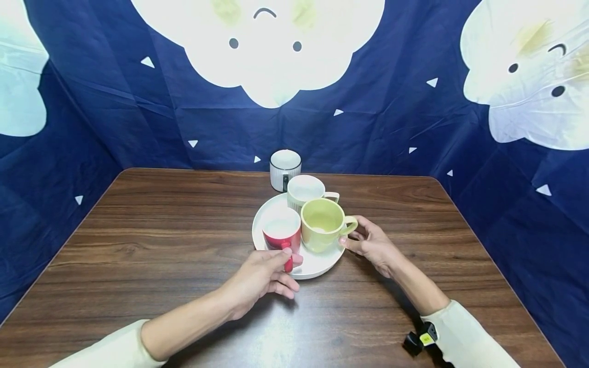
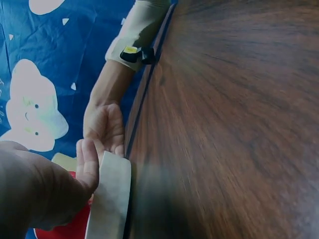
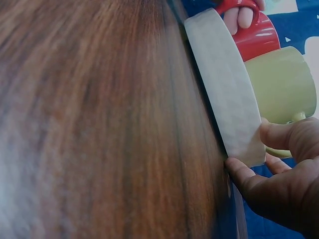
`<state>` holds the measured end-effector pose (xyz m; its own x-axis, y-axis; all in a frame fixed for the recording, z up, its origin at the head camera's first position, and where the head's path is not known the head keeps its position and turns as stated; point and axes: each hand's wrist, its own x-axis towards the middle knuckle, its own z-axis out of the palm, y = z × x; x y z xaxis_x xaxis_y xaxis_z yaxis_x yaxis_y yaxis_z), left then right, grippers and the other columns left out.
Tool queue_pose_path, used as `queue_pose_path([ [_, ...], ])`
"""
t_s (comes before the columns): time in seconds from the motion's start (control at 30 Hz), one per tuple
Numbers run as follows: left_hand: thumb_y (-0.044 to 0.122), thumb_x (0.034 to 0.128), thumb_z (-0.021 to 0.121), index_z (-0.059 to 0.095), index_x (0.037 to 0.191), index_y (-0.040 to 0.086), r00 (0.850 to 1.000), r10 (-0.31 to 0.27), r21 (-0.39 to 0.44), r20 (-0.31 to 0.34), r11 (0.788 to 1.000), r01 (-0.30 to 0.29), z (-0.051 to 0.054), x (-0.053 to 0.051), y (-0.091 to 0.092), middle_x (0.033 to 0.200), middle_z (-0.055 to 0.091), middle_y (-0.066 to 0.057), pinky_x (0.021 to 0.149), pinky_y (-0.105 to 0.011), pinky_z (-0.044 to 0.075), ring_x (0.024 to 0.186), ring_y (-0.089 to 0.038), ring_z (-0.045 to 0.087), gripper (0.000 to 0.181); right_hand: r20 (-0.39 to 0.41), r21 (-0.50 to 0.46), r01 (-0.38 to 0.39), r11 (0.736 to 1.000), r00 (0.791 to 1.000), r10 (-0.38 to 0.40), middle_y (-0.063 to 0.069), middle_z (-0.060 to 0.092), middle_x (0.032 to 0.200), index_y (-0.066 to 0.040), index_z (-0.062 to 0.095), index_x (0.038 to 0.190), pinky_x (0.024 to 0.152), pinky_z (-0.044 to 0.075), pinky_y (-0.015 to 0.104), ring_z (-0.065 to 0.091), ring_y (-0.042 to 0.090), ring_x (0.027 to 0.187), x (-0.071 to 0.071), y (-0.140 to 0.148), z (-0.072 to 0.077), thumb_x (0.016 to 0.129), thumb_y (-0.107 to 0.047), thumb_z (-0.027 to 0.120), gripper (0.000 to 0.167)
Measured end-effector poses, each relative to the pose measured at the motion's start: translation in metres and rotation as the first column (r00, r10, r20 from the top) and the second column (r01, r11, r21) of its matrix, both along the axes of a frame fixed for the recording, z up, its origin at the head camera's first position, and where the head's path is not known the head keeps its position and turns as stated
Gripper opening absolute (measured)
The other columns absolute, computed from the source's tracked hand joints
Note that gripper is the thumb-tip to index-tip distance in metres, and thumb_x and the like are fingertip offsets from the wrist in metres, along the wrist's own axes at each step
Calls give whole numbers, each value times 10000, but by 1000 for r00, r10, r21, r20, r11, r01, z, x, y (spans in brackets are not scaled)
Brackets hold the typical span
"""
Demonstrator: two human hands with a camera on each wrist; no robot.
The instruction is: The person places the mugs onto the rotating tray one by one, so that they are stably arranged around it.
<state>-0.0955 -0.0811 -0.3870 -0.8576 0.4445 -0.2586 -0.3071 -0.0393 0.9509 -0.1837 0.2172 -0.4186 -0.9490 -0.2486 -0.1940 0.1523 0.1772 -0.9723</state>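
A white plate (image 1: 317,266) with a raised rim carries a red mug (image 1: 281,240), a yellow-green mug (image 1: 317,237) and a white ribbed mug (image 1: 296,198). My left hand (image 1: 259,273) grips the red mug's handle, thumb on top; in the right wrist view fingertips (image 3: 239,19) poke through that handle. At the plate's right edge, my right hand (image 1: 370,245) holds the rim beside the yellow-green mug's handle. The right wrist view shows its thumb on the rim and a finger low against the plate's wall (image 3: 227,84). The red mug stands upright on the plate.
Behind the plate, another white ribbed mug (image 1: 278,176) with a black rim and dark handle stands on the wooden table (image 1: 161,230) near its back edge. A blue cloth (image 1: 138,117) with white clouds hangs around the table's back and sides.
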Motion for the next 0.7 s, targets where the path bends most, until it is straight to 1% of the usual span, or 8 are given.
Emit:
queue_pose_path([
  [0.1,305,1226,468,531,1536,-171,1000,-3,2,18,1000,3,-1,2,3,1428,639,-270,872,-327,685,852,-141,783,571,-2,-3,-1,1000,1000,1,143,661,1468,13,554,1492,975,609,210,606,271,1456,0,0,0,999,43,768,538],
  [0.17,297,1230,451,488,1566,-179,1000,-8,5,29,1000,8,-2,3,6,1578,572,-314,880,-332,688,858,-140,790,584,-4,-9,-2,1000,1000,2,150,656,1477,16,552,1498,983,610,211,596,288,1471,1,0,0,997,50,767,546],
  [0.2,293,1232,441,469,1577,-183,999,-14,9,32,1000,14,-2,3,6,1621,543,-325,886,-337,688,863,-142,794,588,-6,-13,-3,1000,1000,3,152,654,1479,19,552,1500,991,610,211,592,297,1479,1,0,0,996,54,765,548],
  [0.27,284,1232,429,445,1588,-182,999,-25,20,40,1000,24,-2,4,8,1622,530,-344,891,-342,689,868,-145,800,586,-7,-18,-4,1000,1000,4,154,652,1480,22,552,1501,1002,609,211,584,311,1489,1,-1,-1,994,58,763,551],
  [0.43,257,1224,427,435,1575,-164,998,-50,49,45,998,48,-3,5,12,1497,583,-344,902,-360,693,876,-156,813,548,-5,-18,-3,1000,1000,3,158,644,1494,16,553,1497,1003,607,212,573,322,1505,1,-1,-1,997,57,762,544],
  [0.57,238,1223,421,391,1613,-163,997,-61,73,48,996,58,-3,7,16,1651,487,-366,923,-377,694,909,-169,819,561,-3,-16,-5,1000,1000,5,171,634,1517,13,548,1507,1005,607,215,567,332,1517,0,-1,-1,1001,51,765,552],
  [0.63,229,1222,423,364,1644,-162,997,-62,84,46,995,58,-4,9,19,1728,432,-340,931,-385,694,921,-172,821,579,-3,-14,-5,1000,1000,5,177,634,1521,12,547,1509,1005,606,215,563,337,1523,0,-1,-1,1000,46,767,555],
  [0.7,225,1220,435,345,1661,-158,997,-64,95,44,994,60,-4,10,23,1700,459,-356,931,-388,695,919,-168,824,591,-3,-11,-2,1000,1000,2,179,635,1524,10,547,1507,1002,604,214,557,343,1530,0,0,-2,1000,41,770,555],
])
